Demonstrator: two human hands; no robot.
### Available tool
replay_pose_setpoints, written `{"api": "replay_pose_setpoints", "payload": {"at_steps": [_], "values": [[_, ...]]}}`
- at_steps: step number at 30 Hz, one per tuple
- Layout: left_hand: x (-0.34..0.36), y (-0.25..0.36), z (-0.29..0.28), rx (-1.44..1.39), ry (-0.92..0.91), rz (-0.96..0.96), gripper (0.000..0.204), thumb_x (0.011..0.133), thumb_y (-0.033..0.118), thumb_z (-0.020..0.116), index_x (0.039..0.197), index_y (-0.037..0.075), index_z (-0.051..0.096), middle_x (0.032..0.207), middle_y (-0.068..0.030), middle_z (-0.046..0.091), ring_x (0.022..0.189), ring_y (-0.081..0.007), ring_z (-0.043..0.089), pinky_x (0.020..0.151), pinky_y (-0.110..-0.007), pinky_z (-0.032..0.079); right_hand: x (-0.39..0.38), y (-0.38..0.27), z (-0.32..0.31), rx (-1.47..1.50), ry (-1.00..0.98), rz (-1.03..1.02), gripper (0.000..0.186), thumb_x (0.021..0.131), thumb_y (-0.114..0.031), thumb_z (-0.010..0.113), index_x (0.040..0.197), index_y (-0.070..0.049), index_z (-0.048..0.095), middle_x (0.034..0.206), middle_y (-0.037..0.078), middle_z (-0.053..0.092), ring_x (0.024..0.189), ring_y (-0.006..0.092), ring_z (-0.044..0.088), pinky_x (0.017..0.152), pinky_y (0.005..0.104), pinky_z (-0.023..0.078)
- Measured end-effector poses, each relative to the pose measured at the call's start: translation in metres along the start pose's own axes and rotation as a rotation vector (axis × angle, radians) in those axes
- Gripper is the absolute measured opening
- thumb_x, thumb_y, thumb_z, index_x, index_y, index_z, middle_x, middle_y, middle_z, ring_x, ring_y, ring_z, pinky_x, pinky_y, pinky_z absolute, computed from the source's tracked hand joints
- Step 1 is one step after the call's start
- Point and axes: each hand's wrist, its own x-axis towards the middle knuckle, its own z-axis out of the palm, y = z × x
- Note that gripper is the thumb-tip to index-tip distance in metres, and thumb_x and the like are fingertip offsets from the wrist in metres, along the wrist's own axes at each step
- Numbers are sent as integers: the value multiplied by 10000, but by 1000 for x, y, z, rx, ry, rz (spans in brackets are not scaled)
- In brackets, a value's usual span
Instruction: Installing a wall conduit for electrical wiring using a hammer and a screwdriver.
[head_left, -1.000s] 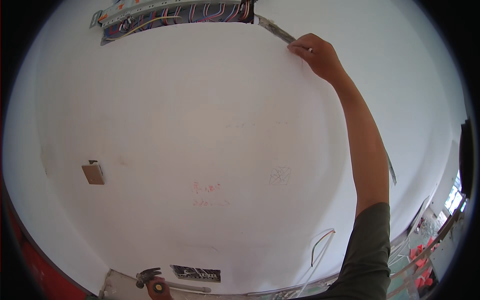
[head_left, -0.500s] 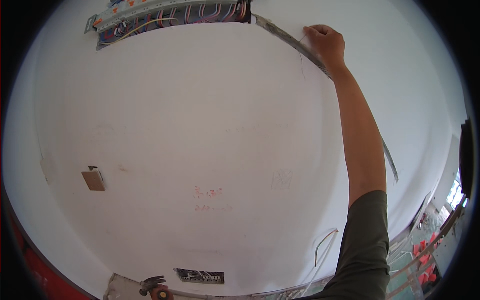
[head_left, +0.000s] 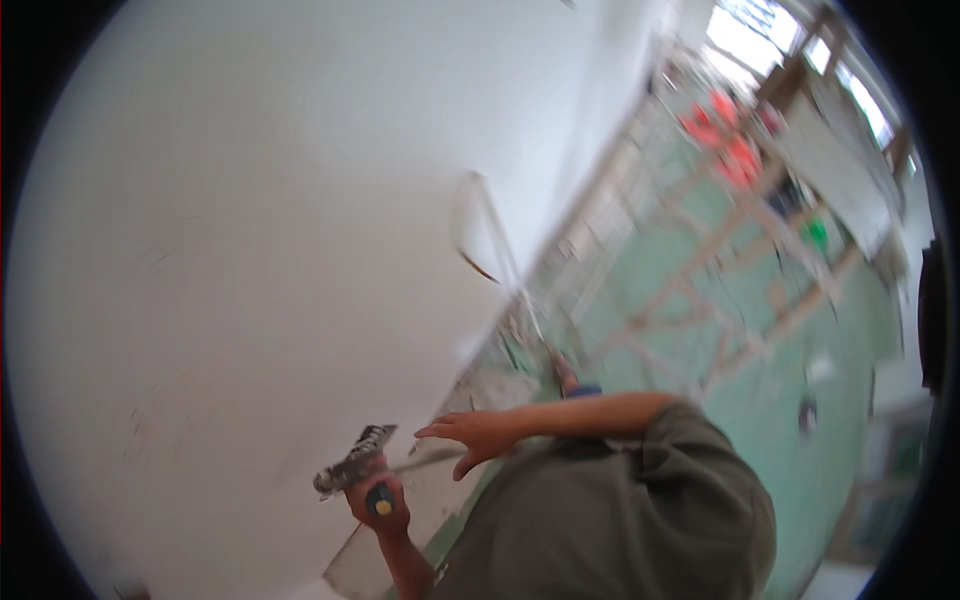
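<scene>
Head view: putty knife (head_left: 352, 466) in left hand (head_left: 378, 503).

The left hand (head_left: 378, 500) is low in the picture, with its fingers curled shut in a fist and the forearm going down toward the bottom edge. The right hand (head_left: 478, 436) is just above and to the right of it, open, with the fingers spread and pointing left, and it holds nothing. The right arm is bent, bare from the wrist up to a grey-green sleeve near the shoulder, though the picture is blurry, so the small finger shapes are hard to see.
</scene>
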Motion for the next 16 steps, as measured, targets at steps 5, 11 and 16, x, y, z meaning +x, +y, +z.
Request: {"api": "replay_pose_setpoints", "payload": {"at_steps": [5,11,16], "values": [[38,9,92,-287,-436,166,201,751,-52,646,919,51,609,1023,-164,664,1015,-324,613,1003,-456,410,-69,12,-5,175,70,302,475,850,-334,693,1206,-54,549,1031,185,644,994,348,613,846,429,477],[34,92,160,46,-926,229,326,729,-64,668,1037,32,624,964,-160,662,917,-329,633,850,-378,498,-204,2,-23,361,633,420,331,871,-293,652,1062,-27,607,936,183,648,902,357,621,796,438,479],[-25,102,185,379,-1326,173,411,731,49,721,1130,88,632,1092,-187,663,1043,-338,642,908,-386,501,-334,73,-11,115,376,834,447,862,-319,668,1211,-60,563,1074,224,618,1086,371,575,901,443,429]]}}
